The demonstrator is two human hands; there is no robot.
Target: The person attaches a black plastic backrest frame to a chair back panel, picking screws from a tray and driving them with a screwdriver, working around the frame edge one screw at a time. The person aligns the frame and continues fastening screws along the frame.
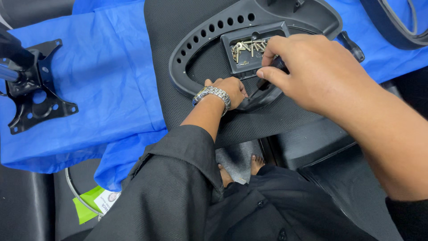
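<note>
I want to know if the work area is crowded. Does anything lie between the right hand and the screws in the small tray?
Nothing visible does. The right hand hovers right at the edge of the tray, fingertips beside the screws. The left hand rests lower on the black plastic frame, out of the way.

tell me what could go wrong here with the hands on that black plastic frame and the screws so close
The right hand grips a dark tool angled toward the left hand, which presses on the black plastic frame; a slip could jab those fingers. The loose screws lie in a shallow tray right under the right hand, so a knock might scatter them onto the blue sheet.
</note>
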